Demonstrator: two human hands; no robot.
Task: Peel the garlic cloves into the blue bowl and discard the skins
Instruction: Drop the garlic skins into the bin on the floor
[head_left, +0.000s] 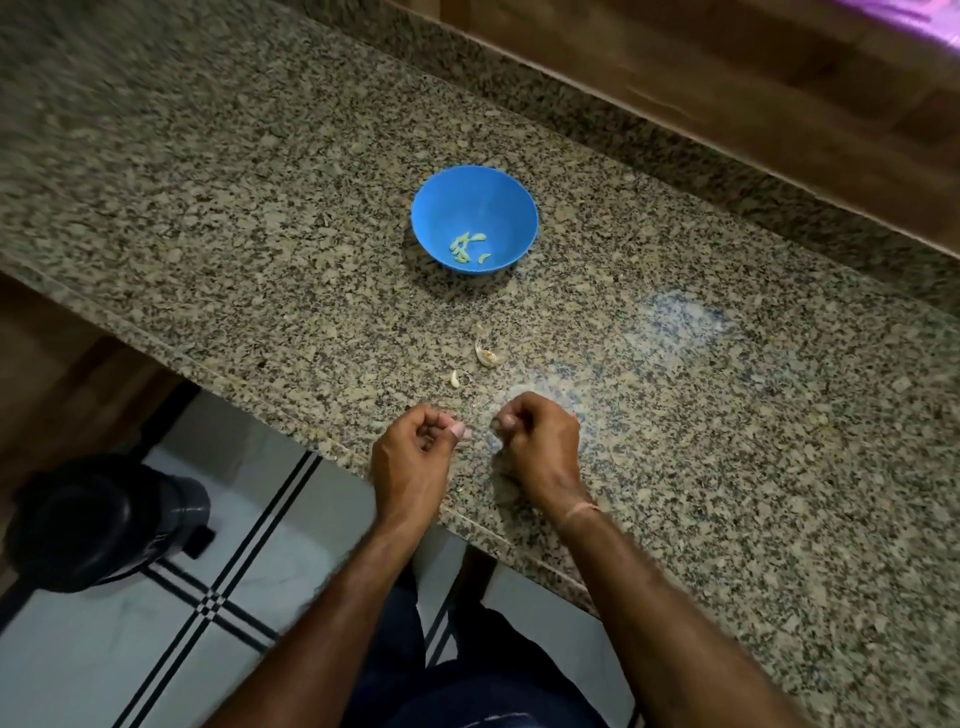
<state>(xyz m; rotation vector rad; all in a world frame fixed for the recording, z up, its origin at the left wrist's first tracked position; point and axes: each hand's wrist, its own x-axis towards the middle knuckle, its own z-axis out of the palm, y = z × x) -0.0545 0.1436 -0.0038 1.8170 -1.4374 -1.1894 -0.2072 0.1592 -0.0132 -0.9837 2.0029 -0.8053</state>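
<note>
The blue bowl (475, 200) stands on the granite counter and holds several peeled pale-green garlic cloves (465, 247). Nearer to me lie an unpeeled clove with loose skin (487, 354) and a smaller clove (455, 378). My left hand (415, 452) is at the counter's front edge, fingers curled, pinching a small pinkish garlic clove (460, 430) at its fingertips. My right hand (543, 441) is just to its right, fingers curled, the tips pinching what looks like a pale scrap of skin (497, 423). The two hands are a little apart.
A black round bin (104, 519) stands on the tiled floor at the lower left, below the counter's edge. A wooden wall panel (727, 78) runs along the back of the counter. Tiny skin flakes (460, 488) lie between my wrists.
</note>
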